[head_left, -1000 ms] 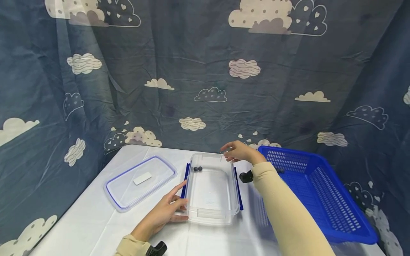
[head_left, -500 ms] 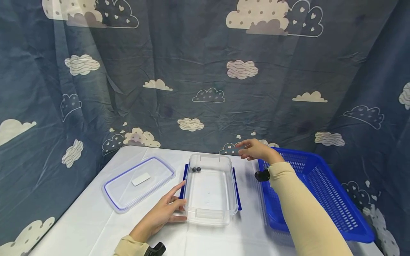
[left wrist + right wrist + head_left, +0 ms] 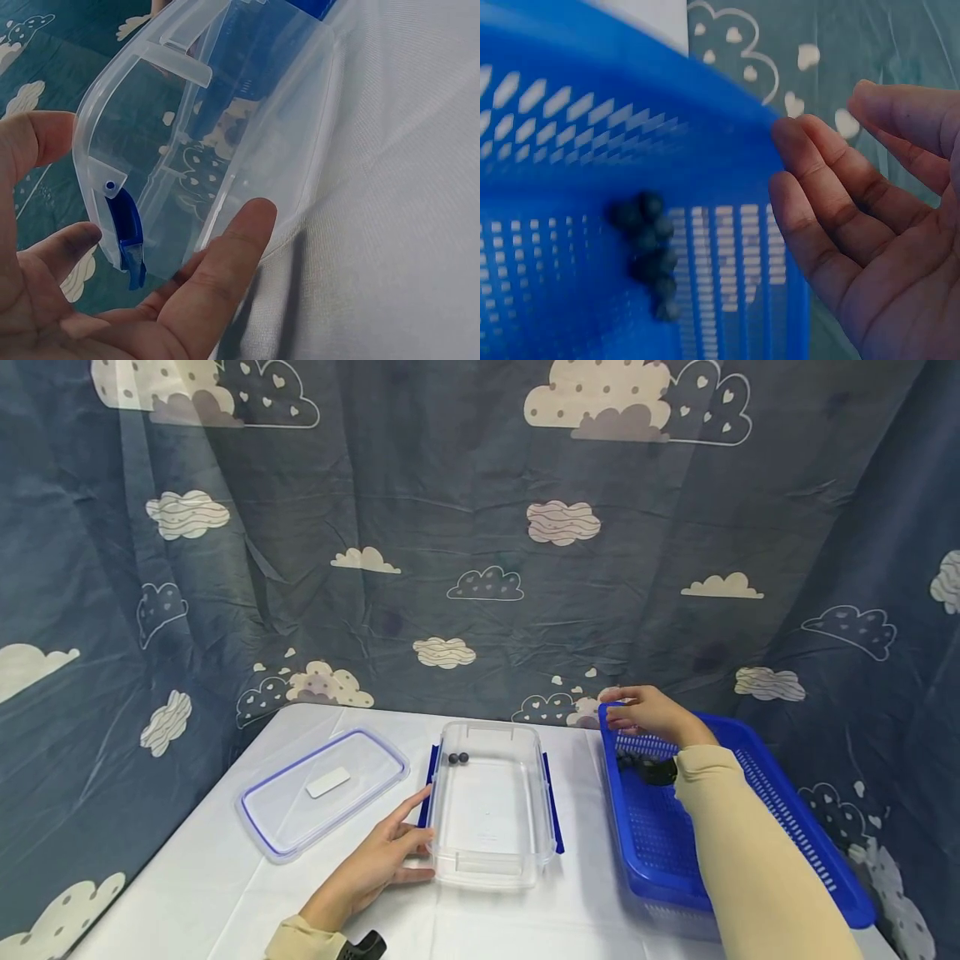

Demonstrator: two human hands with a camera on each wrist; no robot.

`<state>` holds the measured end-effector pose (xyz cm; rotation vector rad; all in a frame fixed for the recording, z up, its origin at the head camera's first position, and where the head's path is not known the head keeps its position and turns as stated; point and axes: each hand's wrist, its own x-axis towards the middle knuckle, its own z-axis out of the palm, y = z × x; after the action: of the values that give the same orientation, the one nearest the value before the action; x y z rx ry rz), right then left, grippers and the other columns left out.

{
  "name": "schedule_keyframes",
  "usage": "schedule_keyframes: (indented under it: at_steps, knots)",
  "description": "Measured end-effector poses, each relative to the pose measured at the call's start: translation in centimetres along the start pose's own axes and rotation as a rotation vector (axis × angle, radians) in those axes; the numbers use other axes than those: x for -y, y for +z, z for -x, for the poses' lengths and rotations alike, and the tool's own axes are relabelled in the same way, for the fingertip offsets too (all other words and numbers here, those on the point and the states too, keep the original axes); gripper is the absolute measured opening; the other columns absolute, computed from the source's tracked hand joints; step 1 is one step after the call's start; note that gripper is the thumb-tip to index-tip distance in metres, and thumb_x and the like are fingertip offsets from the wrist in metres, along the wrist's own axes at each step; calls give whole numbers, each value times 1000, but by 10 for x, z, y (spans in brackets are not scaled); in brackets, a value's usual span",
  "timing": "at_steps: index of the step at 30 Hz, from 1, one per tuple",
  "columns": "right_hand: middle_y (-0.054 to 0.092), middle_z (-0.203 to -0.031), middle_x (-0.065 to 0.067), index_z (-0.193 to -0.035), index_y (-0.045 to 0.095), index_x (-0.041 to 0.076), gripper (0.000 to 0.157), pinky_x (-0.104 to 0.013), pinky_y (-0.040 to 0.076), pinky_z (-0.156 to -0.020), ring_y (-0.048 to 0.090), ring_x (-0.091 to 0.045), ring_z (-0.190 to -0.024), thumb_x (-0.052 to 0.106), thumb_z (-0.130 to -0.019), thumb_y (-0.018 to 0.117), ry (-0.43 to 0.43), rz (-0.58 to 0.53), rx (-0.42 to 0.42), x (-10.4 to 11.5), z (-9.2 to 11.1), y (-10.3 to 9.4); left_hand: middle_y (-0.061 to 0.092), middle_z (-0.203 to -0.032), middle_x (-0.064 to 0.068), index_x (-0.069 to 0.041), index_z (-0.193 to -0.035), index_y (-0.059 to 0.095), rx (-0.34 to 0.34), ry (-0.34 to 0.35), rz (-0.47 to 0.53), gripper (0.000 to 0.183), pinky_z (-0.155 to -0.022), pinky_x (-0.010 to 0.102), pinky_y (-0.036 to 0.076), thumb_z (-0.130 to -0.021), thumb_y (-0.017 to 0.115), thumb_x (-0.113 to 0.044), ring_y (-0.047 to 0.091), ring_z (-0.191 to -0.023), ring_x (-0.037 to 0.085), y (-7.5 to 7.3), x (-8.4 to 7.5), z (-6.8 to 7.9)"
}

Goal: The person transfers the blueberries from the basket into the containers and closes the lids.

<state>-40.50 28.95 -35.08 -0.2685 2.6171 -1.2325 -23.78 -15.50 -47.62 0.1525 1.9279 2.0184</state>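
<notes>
A clear plastic food container (image 3: 491, 810) with blue side clips stands without its lid mid-table. Two small dark balls (image 3: 458, 758) lie in its far left corner. My left hand (image 3: 378, 860) rests with spread fingers against the container's left side; in the left wrist view its fingers (image 3: 225, 277) touch the wall and rim. Over the far left corner of a blue basket (image 3: 660, 835) is my right hand (image 3: 652, 714), holding nothing. Several dark balls (image 3: 649, 255) are clustered in the basket below it, their exact kind unclear, as the right wrist view is blurred.
The container's clear lid (image 3: 322, 793) with a blue seal and a white label lies on the left of the white-covered table (image 3: 225, 860). A dark curtain (image 3: 405, 527) with printed clouds hangs behind the table. The basket's raised rim surrounds its contents.
My right hand has moved right, from the container's far right corner to over the basket. My left hand stays against the container, and the two balls in it lie still.
</notes>
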Motion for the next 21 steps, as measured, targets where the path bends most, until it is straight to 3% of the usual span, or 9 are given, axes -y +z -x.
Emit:
schedule_keyframes:
  at_steps: [5,9,14,17,21]
  knots:
    - [59,-147,-35,-157,43,-8,52,-39,65,-99,74,-25,-115,13,-112,55,46,7,-33,-12,5,-12,52,-122,16,-34,-172,23,12,5,0,75,-99,53,65,-109,62,-26,53,-113,27,-2,0,0]
    - [63,-138,-34,-156,42,-12,52,-32,66,-89,73,-16,-103,13,-112,54,55,13,-59,-22,6,-17,52,-125,20,-34,-172,23,14,9,-1,75,-101,54,65,-109,62,-26,54,-115,28,-4,0,0]
    - [71,-118,-19,-154,40,-14,51,-24,64,-78,70,-10,-92,13,-113,53,75,-2,-57,-33,8,-20,53,-125,20,-34,-172,23,7,11,-2,75,-101,54,64,-109,62,-25,54,-114,27,-6,-1,1]
    - [70,-114,-17,-154,40,-15,51,-24,63,-72,68,-10,-88,11,-112,53,92,21,-60,-40,10,-21,52,-123,18,-35,-172,22,12,12,-1,75,-101,54,64,-109,62,-25,54,-114,27,-7,-3,0]
    - [64,-122,-28,-151,41,-17,49,-29,62,-74,68,-20,-95,7,-110,53,118,104,-60,-55,13,-24,52,-122,17,-36,-172,23,15,21,4,74,-101,52,64,-110,61,-25,53,-113,26,-6,-6,-1]
